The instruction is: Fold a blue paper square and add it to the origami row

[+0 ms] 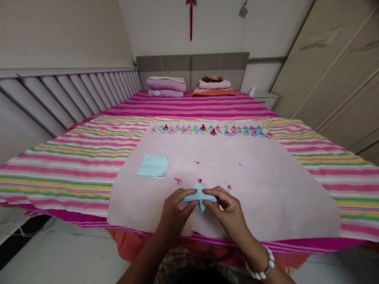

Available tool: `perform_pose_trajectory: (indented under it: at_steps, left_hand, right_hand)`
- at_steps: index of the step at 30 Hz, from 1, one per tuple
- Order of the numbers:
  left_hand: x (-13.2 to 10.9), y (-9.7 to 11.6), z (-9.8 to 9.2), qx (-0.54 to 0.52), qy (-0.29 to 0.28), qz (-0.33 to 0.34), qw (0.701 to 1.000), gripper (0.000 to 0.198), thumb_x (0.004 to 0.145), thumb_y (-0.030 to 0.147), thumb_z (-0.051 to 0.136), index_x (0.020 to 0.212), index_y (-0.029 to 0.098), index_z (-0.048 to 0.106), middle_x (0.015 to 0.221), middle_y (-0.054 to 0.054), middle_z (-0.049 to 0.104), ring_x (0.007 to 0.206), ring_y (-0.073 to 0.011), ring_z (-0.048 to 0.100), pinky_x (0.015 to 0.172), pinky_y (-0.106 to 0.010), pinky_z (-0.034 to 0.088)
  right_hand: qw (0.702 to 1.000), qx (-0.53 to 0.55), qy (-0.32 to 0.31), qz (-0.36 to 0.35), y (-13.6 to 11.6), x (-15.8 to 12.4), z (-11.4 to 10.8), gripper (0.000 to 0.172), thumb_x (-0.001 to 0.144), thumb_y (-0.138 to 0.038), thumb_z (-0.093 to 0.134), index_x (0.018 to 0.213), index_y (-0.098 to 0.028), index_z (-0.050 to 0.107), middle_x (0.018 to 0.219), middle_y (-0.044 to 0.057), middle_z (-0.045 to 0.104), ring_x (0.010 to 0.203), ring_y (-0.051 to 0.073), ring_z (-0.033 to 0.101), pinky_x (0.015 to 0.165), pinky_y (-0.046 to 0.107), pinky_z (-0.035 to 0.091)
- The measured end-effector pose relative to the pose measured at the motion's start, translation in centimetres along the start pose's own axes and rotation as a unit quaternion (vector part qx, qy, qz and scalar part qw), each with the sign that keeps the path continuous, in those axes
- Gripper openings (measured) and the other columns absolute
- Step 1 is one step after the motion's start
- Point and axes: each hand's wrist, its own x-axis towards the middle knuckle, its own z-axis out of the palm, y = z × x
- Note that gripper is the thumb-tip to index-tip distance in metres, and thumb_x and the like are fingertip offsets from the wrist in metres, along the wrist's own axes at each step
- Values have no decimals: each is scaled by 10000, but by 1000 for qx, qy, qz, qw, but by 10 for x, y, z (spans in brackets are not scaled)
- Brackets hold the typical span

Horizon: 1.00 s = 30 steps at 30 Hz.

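Note:
A light-blue folded paper piece [200, 194] is held between my two hands, over the near middle of a pale sheet. It has a point at the top, flaps out to both sides and a narrow tip pointing down at me. My left hand [178, 207] pinches its left flap between thumb and fingers. On the right flap, my right hand [224, 205] grips in the same way, with a white beaded bracelet [263, 266] around that wrist. Left of the hands lies a stack of light-blue square paper [153, 165].
The pale sheet [251, 197] covers part of a striped bed [77, 157]. Along its far edge stand rows of small folded paper pieces [203, 129] in several colours. Small red scraps [177, 180] lie near my hands. A railing [74, 90] runs along the left, wardrobe doors [340, 79] on the right.

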Motion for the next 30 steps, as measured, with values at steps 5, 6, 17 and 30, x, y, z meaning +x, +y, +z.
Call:
perform_pose_trajectory:
  at_steps: [5,6,17,30]
  left_hand:
    - [0,-5,1,28,1,26,999,137,774,196,642,885,206,721,768,-28,599,743,-163,588,683,-284,474]
    - [0,-5,1,31,4,22,999,127,774,203,642,868,215,727,774,-29,582,744,-162,581,677,-283,473]
    - [4,-1,1,-7,-50,35,998,59,770,227,661,778,207,716,752,-31,675,761,-178,598,727,-307,457]
    - [4,-3,-5,-153,-38,-149,976,126,661,293,735,651,172,700,661,-8,687,691,-165,605,672,-258,459]
  right_hand:
    - [996,-70,-5,-59,-2,-1,1,137,801,-183,612,896,-212,705,774,28,564,574,126,480,498,259,385]
    - [995,-80,-8,-65,-2,-1,2,127,807,-185,605,883,-208,705,767,28,556,579,129,482,500,260,389]
    - [994,-79,-16,-68,-3,2,1,74,768,-180,643,708,-217,661,881,50,564,880,214,553,786,350,423]
    - [998,-35,-46,-10,-7,3,0,71,763,-228,640,696,-206,632,754,30,570,779,200,553,709,322,429]
